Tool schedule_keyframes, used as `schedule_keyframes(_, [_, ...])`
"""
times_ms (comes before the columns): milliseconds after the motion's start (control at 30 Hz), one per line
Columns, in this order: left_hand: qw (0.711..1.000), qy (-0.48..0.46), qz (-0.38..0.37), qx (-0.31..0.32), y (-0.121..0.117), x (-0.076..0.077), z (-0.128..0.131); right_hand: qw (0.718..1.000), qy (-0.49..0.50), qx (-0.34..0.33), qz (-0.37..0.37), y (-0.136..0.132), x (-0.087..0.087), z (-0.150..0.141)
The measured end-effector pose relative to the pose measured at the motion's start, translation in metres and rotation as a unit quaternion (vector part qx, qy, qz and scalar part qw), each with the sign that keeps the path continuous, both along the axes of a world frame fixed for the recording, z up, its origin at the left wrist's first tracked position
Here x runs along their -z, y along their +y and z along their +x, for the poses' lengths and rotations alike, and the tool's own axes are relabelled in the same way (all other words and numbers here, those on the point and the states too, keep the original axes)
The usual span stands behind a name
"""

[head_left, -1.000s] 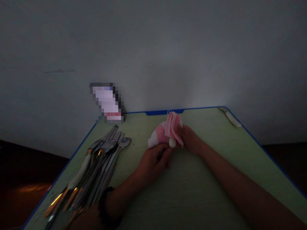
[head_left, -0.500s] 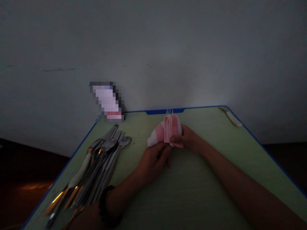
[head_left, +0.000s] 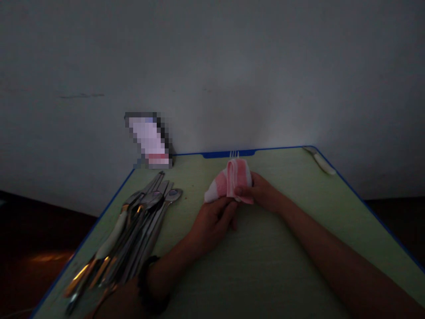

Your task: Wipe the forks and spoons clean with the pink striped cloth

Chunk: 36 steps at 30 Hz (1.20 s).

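Gripping a pink-and-white cloth (head_left: 222,182) at the middle of the surface (head_left: 282,261), near its far edge, a person's right hand (head_left: 260,191) has its thumb pressed across the folded front. The cloth wraps a fork (head_left: 234,154), whose pale tines poke out of the top, pointing away. The left hand (head_left: 214,226), with a dark bracelet (head_left: 146,285) on its wrist, curls at the cloth's lower edge; its fingertips are partly hidden, so whether its grip is closed on anything cannot be told. To the left, a pile of cutlery (head_left: 133,235) lies slanting, with spoon bowls at the far end and some gold and white handles. Behind it, a pixelated phone (head_left: 149,137) leans by the grey wall (head_left: 265,66). At the far right corner lies a white-handled utensil (head_left: 322,163). The surface is pale green, edged in blue, and dimly lit.
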<state>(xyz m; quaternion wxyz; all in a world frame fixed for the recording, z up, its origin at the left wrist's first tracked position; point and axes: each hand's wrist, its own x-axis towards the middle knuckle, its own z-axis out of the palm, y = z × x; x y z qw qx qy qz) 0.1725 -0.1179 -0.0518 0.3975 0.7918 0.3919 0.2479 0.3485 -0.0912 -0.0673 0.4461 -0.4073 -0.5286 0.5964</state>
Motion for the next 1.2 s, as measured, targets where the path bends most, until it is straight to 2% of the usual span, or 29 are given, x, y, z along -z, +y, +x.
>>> schedule_keyframes(233, [1.000, -0.002, -0.002, -0.003, 0.000, 0.001, 0.000, 0.998, -0.054, 0.041, 0.013, -0.001, -0.006, -0.003])
schedule_keyframes(467, [1.000, -0.002, -0.011, 0.004, 0.001, 0.002, 0.001, 0.994, -0.086, 0.061, 0.021, 0.001, -0.003, -0.004])
schedule_keyframes(633, [0.999, 0.028, 0.005, -0.036, 0.000, 0.000, 0.002, 0.991, -0.111, 0.069, 0.002, 0.000, -0.002, -0.003])
schedule_keyframes(967, [0.997, 0.031, 0.007, -0.068, -0.001, 0.001, 0.005, 0.998, 0.028, 0.050, -0.004, 0.004, 0.016, -0.001])
schedule_keyframes(1200, [0.997, 0.035, -0.013, -0.073, 0.001, 0.007, 0.003, 0.999, -0.003, -0.015, 0.041, -0.007, 0.002, -0.008])
